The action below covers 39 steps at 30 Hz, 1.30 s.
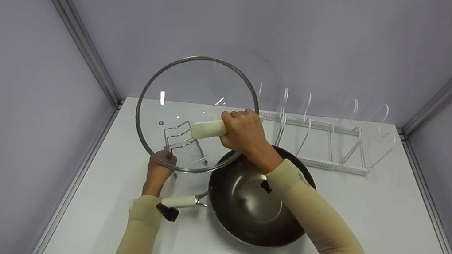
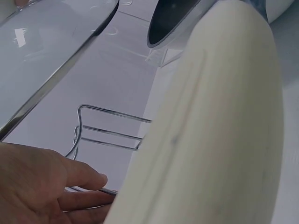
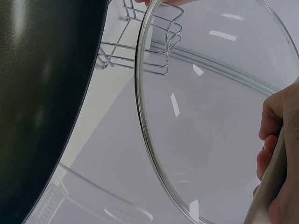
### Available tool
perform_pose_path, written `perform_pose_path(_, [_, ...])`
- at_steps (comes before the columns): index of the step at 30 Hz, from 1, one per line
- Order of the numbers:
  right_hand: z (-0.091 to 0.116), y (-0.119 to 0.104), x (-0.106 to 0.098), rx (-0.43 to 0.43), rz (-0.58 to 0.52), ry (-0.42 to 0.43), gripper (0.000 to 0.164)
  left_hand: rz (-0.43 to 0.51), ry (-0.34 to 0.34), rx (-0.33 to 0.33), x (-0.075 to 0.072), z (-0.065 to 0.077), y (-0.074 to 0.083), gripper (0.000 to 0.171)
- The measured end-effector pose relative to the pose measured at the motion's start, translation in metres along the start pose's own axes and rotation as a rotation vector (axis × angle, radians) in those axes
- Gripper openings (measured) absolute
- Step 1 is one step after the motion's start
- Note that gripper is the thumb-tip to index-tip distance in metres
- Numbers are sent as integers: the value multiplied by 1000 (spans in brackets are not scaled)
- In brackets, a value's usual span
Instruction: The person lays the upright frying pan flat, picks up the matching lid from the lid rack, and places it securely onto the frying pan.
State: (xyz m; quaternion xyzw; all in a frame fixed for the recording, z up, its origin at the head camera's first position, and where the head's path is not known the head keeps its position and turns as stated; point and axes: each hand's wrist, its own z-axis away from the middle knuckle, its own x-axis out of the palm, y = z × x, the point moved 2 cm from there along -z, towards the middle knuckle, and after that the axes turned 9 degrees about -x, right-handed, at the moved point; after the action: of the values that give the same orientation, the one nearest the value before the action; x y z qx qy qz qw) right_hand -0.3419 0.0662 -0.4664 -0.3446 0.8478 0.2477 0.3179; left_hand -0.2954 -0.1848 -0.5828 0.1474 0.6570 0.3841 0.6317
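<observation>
My right hand [image 1: 245, 132] grips the cream handle [image 1: 209, 129] of a round glass lid [image 1: 188, 81] with a metal rim, held up over the table's left back part. Through the glass in the head view shows a silver wire rack, its bent bars also visible in the left wrist view as the wire rack [image 2: 110, 111]. With thumb and fingers, my left hand [image 1: 162, 164] holds the rack's near-left end. A dark wok [image 1: 256, 225] sits below my right forearm, its cream handle [image 1: 179, 201] pointing left beside my left wrist and filling much of the left wrist view.
A white rack [image 1: 332, 166] with upright curved dividers stands at the back right, behind the wok. Grey-lilac walls [image 1: 312, 32] with metal corner posts enclose the white table [image 1: 392, 241] at the back and sides.
</observation>
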Motion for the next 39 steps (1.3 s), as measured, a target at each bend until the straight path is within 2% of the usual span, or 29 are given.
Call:
perform_pose_path(8, [4, 3, -3, 6, -3, 15, 18, 53, -49, -74, -3, 3, 1, 29])
perform_pose_path(12, [8, 6, -4, 14, 6, 0, 18, 67, -45, -67, -5, 4, 3, 25])
perform_pose_path(15, [10, 7, -4, 13, 14, -2, 18, 57, -33, -38, -7, 5, 3, 23])
perform_pose_path(22, [13, 11, -5, 18, 18, 0, 18, 23, -51, -76, -8, 5, 5, 25])
perform_pose_path(29, [16, 13, -5, 40, 4, -24, 16, -39, -74, -60, -9, 7, 4, 27])
perform_pose_path(32, [17, 14, -5, 46, 3, -36, 16, -66, -92, -59, -11, 9, 3, 31])
perform_pose_path(39, [21, 15, -6, 55, 6, -63, 16, -92, -145, -64, -14, 14, 3, 52])
